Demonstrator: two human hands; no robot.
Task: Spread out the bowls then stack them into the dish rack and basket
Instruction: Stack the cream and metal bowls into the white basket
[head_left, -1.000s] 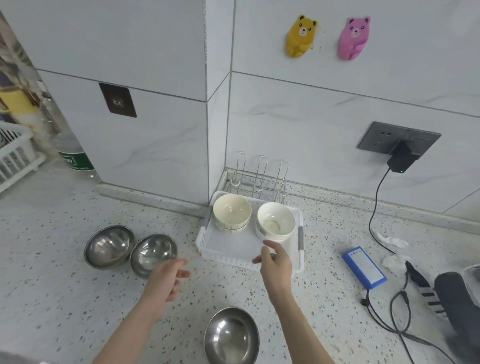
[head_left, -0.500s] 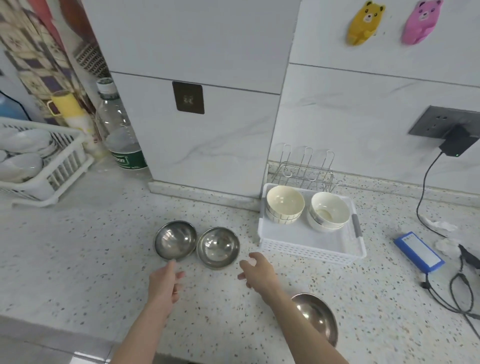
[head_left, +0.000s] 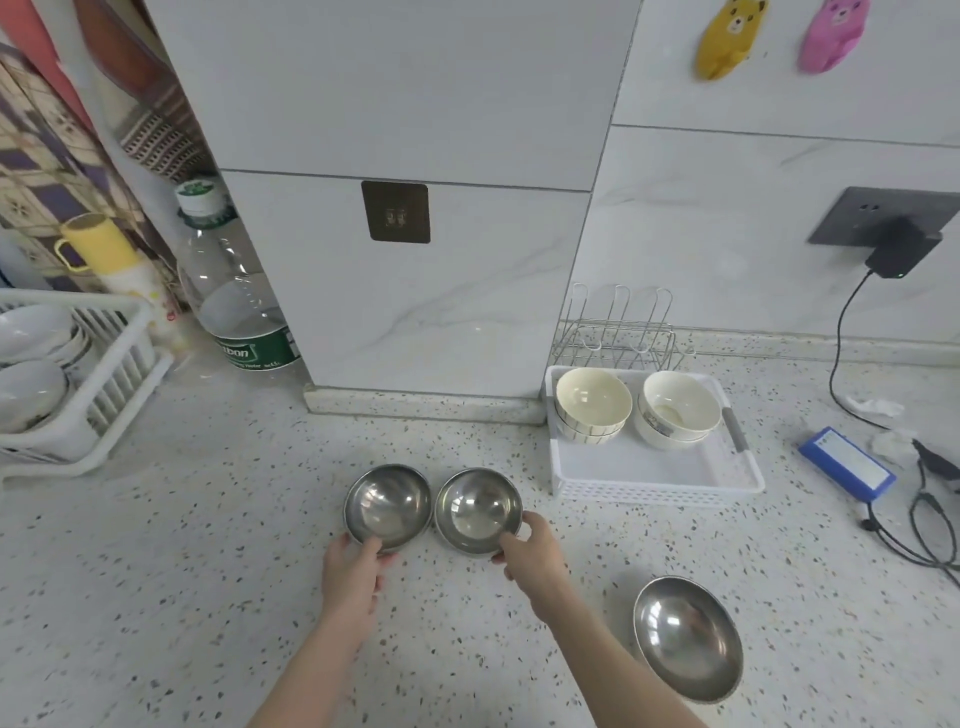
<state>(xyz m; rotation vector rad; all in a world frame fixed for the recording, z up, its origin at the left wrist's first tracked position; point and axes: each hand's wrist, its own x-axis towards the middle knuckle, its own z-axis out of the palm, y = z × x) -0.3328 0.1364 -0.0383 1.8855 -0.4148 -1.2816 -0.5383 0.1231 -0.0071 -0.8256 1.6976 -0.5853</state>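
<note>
Two steel bowls stand side by side on the speckled counter. My left hand (head_left: 353, 569) grips the near rim of the left steel bowl (head_left: 387, 505). My right hand (head_left: 532, 551) grips the near right rim of the right steel bowl (head_left: 478, 510). A third steel bowl (head_left: 685, 636) sits alone at the lower right. The white basket (head_left: 654, 483) holds a stack of cream bowls (head_left: 592, 405) and a stack of white bowls (head_left: 675, 408). A white dish rack (head_left: 111, 374) at the far left holds white bowls (head_left: 31, 332).
A wire rack (head_left: 618, 332) stands behind the basket against the wall. A large water bottle (head_left: 234, 291) and a yellow-capped bottle (head_left: 111, 260) stand beside the dish rack. A blue device (head_left: 847, 470), cables (head_left: 924, 525) and a plugged charger (head_left: 901, 254) lie to the right.
Both hands have reached forward from above the counter and closed on the near rims of the two side-by-side steel bowls. The view has swung left.
</note>
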